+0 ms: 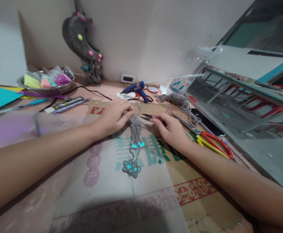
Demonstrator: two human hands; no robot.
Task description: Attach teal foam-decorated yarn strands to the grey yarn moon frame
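My left hand point(118, 116) is closed over the upper part of a grey yarn ornament point(136, 127), its fingers curled and the tips partly hidden. Below the hand, turquoise pieces and a flower-shaped pendant point(131, 167) with turquoise petals hang off the ornament and lie on a translucent sheet point(102, 200). Just to the right, my right hand point(171, 127) grips small dark thread snips point(146, 117), whose two pointed blades face left and stand slightly apart. The snips' handles are mostly inside the palm. A small gap separates the blades from the ornament.
Behind the hands lies a blue glue gun point(137, 90); grey yarn point(176, 102) is heaped beside it. Red-and-yellow-handled scissors point(204, 136) and a phone point(209, 123) are right of my right hand. A metal bowl point(46, 89) and a grey crescent moon point(77, 38) stand back left.
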